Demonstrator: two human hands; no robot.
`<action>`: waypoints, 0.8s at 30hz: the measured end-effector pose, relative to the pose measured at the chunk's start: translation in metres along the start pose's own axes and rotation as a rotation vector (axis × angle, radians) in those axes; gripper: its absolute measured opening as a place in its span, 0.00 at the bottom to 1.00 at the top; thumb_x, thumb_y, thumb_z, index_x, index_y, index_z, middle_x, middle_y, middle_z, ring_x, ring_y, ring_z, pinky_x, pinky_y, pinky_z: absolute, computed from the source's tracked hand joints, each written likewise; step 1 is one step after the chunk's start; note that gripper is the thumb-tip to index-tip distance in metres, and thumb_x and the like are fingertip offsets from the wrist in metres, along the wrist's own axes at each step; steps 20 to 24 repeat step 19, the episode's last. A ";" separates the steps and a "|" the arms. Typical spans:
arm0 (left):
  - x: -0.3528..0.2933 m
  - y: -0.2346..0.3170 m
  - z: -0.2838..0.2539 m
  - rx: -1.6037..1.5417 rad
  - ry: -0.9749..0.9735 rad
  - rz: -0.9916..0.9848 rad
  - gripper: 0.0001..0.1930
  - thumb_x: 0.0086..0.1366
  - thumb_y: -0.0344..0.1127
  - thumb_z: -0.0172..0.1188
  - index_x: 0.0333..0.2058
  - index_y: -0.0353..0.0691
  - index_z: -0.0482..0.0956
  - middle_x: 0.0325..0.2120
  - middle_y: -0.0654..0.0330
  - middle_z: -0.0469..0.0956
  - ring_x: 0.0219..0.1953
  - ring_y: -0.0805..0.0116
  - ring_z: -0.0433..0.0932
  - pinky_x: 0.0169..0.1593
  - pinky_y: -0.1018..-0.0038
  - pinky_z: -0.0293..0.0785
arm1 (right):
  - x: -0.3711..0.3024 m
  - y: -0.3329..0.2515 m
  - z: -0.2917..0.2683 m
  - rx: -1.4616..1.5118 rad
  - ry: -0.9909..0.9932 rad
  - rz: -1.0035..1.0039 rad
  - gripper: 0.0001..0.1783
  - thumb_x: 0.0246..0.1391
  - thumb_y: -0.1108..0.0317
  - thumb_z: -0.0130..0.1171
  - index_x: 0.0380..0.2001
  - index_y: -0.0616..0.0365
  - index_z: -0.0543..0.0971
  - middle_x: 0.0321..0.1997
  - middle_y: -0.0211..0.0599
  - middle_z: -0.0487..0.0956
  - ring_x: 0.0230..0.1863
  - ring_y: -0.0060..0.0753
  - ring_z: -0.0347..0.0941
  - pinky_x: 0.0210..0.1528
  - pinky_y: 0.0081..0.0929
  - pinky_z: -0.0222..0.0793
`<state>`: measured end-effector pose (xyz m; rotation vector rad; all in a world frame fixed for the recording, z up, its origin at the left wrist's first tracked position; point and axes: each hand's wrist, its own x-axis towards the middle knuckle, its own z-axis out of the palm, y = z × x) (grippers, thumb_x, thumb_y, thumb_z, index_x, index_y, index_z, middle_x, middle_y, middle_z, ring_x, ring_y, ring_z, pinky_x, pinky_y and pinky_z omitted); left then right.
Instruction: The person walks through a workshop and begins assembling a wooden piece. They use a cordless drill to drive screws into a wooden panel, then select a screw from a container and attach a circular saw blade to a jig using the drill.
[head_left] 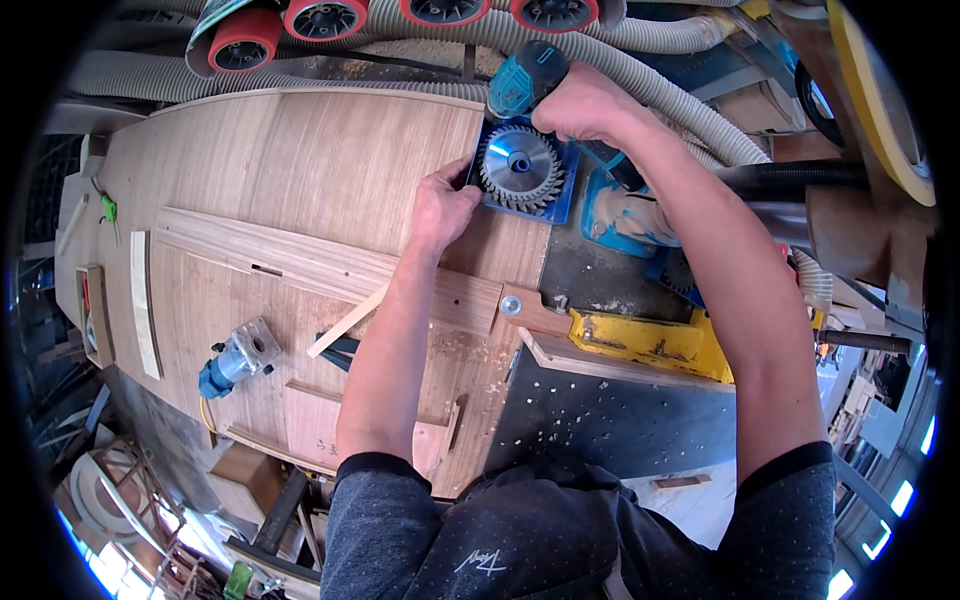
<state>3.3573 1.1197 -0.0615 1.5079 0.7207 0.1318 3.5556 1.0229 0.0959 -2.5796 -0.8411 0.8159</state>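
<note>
A circular saw blade [519, 165] with toothed rim lies in a square blue case [562, 196] near the far right corner of the wooden worktop. My left hand [446, 207] grips the case's left edge, thumb toward the front and fingers at the side. My right hand [588, 106] is wrapped round the handle of a teal and black cordless drill [522, 80]. The drill's head lies just beyond the blade, and its lower end reaches down to the right of the case. Whether the drill touches the case, I cannot tell.
A yellow metal fence [640, 340] stands on the dark machine table at right. A dusty teal object [622, 212] sits beside the case. A trim router [238, 358], long wooden boards [300, 258] and a thin strip [348, 320] lie on the worktop. Red rollers [325, 17] hang above ribbed hoses [660, 85].
</note>
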 end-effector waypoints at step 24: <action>-0.003 0.006 -0.002 -0.007 -0.016 -0.051 0.29 0.57 0.27 0.59 0.60 0.40 0.81 0.34 0.60 0.86 0.33 0.78 0.79 0.41 0.78 0.76 | -0.011 -0.010 -0.002 -0.051 -0.011 0.009 0.15 0.32 0.73 0.55 0.26 0.69 0.84 0.29 0.61 0.82 0.37 0.52 0.84 0.39 0.39 0.78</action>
